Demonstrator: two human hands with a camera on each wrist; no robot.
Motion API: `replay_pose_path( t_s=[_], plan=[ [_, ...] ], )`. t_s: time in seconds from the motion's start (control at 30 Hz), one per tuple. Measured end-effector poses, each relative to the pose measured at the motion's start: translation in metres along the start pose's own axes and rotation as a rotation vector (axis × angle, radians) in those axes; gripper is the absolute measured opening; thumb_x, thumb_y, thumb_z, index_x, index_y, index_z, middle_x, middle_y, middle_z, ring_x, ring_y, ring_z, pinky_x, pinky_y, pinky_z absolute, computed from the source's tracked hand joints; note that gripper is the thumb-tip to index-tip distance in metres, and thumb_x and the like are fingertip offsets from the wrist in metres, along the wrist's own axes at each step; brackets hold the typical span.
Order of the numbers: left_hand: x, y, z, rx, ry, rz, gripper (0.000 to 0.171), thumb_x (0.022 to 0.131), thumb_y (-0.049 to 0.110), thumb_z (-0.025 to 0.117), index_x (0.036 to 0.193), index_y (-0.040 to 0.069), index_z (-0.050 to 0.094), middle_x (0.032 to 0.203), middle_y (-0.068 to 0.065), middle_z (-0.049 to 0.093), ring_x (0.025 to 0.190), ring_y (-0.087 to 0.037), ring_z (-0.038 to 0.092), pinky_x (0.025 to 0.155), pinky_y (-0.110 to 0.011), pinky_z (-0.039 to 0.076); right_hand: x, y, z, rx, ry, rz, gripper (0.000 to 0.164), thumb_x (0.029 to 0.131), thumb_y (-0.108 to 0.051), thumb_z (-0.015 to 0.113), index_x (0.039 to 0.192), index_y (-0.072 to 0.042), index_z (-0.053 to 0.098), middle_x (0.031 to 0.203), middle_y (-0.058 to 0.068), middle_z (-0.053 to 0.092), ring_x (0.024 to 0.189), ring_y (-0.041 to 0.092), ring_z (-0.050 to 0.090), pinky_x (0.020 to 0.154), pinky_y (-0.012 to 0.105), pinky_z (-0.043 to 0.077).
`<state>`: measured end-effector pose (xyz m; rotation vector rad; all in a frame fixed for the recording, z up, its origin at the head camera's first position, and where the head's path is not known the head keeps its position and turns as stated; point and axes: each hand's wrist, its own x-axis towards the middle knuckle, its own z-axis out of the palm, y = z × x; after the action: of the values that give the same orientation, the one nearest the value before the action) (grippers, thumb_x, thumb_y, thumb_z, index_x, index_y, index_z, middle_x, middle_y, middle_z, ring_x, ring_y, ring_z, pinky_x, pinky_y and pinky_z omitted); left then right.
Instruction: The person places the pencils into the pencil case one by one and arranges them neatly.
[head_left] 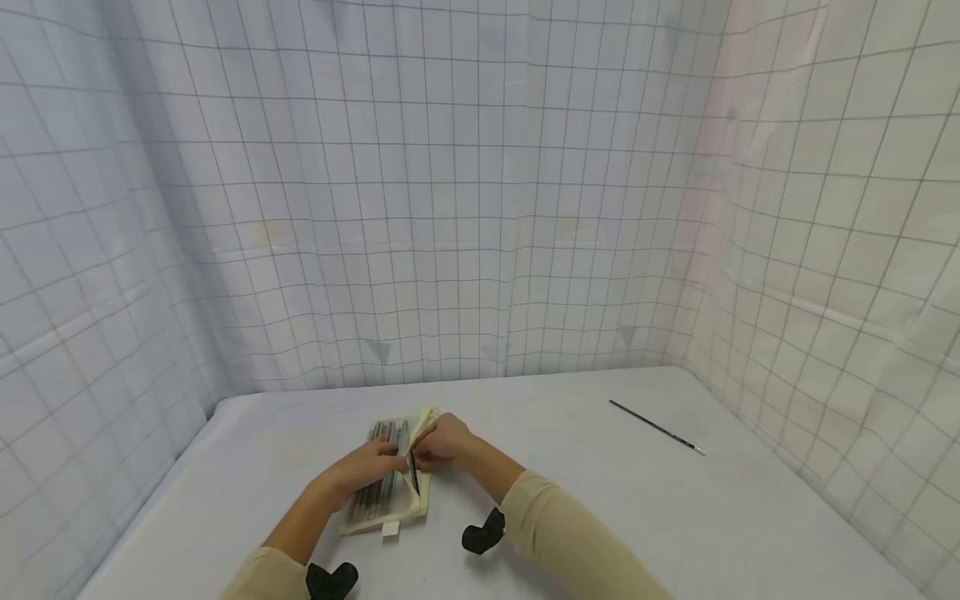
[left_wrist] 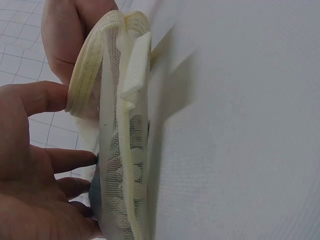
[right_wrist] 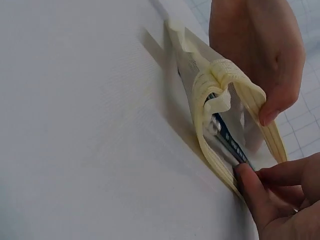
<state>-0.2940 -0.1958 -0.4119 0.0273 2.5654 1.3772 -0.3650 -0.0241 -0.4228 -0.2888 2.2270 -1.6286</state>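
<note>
A cream mesh zip pouch [head_left: 367, 525] lies on the white table, with several pencils [head_left: 375, 492] showing through its mesh. My left hand [head_left: 367, 467] holds the zip edge [right_wrist: 272, 135] of its opening, thumb against the zipper tape and the other fingers spread on the mesh. At the right side of the pouch, my right hand [head_left: 444, 442] pinches a dark blue pencil [right_wrist: 229, 137] with pale lettering, inside the gaping zip opening. The far end of this pencil is hidden in the pouch. A white tag [left_wrist: 136, 70] sticks out from the near edge.
A dark pencil [head_left: 652, 423] with a white end lies alone at the right of the table [head_left: 570, 467]. White curtains [head_left: 480, 208] with a grid pattern hang behind and at both sides. A black wrist mount [head_left: 483, 533] sits below the right forearm.
</note>
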Motion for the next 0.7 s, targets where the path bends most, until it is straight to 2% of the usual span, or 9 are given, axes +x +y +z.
replay_pose_path(
  t_s=[0.13, 0.27, 0.47, 0.57, 0.7],
  plan=[
    [0.002, -0.001, 0.0, -0.008, -0.004, 0.004, 0.081, 0.093, 0.031, 0.068, 0.155, -0.011, 0.035, 0.165, -0.035, 0.001, 0.15, -0.056, 0.004, 0.113, -0.073, 0.015, 0.004, 0.004, -0.005, 0.17, -0.152, 0.027, 0.019, 0.096, 0.009, 0.062, 0.111, 0.011, 0.072, 0.087, 0.017, 0.075, 0.067, 0.016, 0.072, 0.059, 0.025, 0.058],
    [0.003, -0.002, 0.0, -0.003, -0.003, 0.003, 0.08, 0.096, 0.033, 0.066, 0.155, -0.011, 0.034, 0.165, -0.035, 0.0, 0.15, -0.055, 0.003, 0.114, -0.072, 0.014, 0.004, 0.007, -0.011, 0.236, -0.266, 0.052, 0.032, 0.1, 0.006, 0.056, 0.131, 0.011, 0.061, 0.101, 0.018, 0.075, 0.082, 0.021, 0.074, 0.068, 0.031, 0.06],
    [0.004, -0.003, -0.001, 0.009, -0.007, -0.003, 0.08, 0.099, 0.036, 0.063, 0.155, -0.012, 0.032, 0.165, -0.035, 0.0, 0.15, -0.055, 0.001, 0.114, -0.072, 0.012, 0.002, 0.011, -0.015, 0.285, -0.311, 0.066, 0.044, 0.105, 0.001, 0.051, 0.148, 0.009, 0.046, 0.114, 0.019, 0.072, 0.105, 0.032, 0.072, 0.084, 0.044, 0.059],
    [0.004, -0.003, -0.001, 0.01, -0.013, 0.001, 0.082, 0.098, 0.036, 0.064, 0.155, -0.013, 0.032, 0.165, -0.036, 0.0, 0.15, -0.055, 0.0, 0.114, -0.072, 0.011, 0.0, 0.011, -0.018, 0.274, -0.313, 0.056, 0.046, 0.104, -0.001, 0.054, 0.149, 0.009, 0.045, 0.114, 0.018, 0.072, 0.105, 0.031, 0.072, 0.082, 0.042, 0.06],
    [0.004, -0.002, -0.001, 0.019, -0.009, -0.006, 0.083, 0.093, 0.033, 0.066, 0.155, -0.012, 0.034, 0.165, -0.035, 0.001, 0.151, -0.054, 0.002, 0.115, -0.071, 0.013, -0.003, 0.006, -0.023, 0.253, -0.312, 0.05, 0.041, 0.102, -0.002, 0.059, 0.141, 0.008, 0.055, 0.112, 0.016, 0.074, 0.098, 0.025, 0.074, 0.074, 0.037, 0.06]
  ],
)
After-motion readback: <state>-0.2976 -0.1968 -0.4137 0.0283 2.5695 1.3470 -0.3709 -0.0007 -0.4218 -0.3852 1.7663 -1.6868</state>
